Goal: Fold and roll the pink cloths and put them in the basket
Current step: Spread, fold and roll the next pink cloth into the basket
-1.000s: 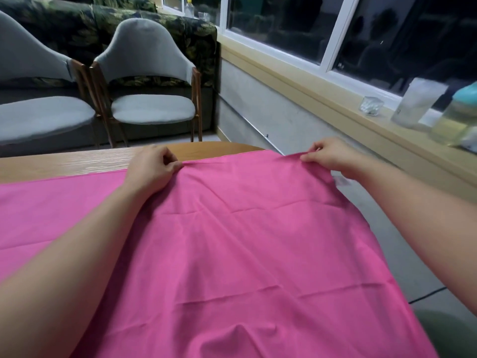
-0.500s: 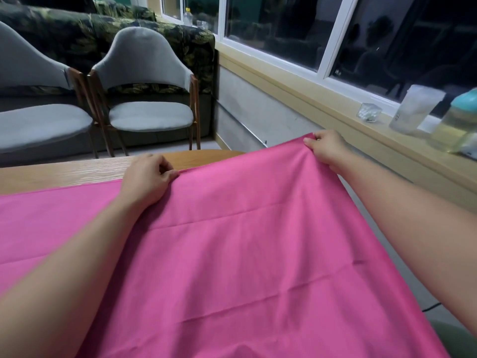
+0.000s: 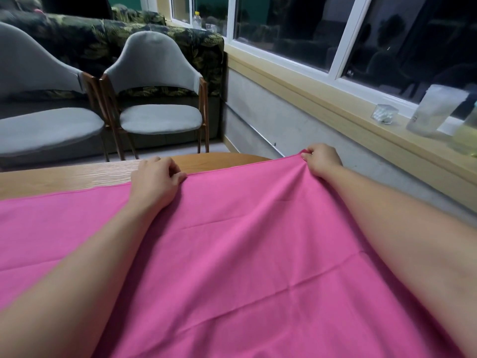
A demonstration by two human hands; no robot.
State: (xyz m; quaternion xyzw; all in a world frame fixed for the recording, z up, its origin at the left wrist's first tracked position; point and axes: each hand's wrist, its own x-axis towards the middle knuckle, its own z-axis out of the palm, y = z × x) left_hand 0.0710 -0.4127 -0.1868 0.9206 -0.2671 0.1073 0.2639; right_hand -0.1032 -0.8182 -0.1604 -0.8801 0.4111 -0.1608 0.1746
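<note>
A large pink cloth (image 3: 245, 254) lies spread over the wooden table (image 3: 77, 174) and fills the lower part of the view. My left hand (image 3: 154, 179) pinches its far edge near the middle of the table. My right hand (image 3: 321, 160) pinches the far right corner of the same edge, lifted slightly, with the fabric bunched at the fingers. The cloth hangs taut between both hands. No basket is in view.
Two grey chairs (image 3: 157, 99) stand beyond the table's far edge, with a patterned sofa (image 3: 77, 40) behind them. On the right runs a window ledge (image 3: 335, 109) carrying a small glass (image 3: 384, 113) and a clear container (image 3: 433, 109). The wall lies close on the right.
Both hands keep their pinch on the far edge. The right corner rose half a second ago and now sits lower, and the edge is pulled straighter and tauter.
</note>
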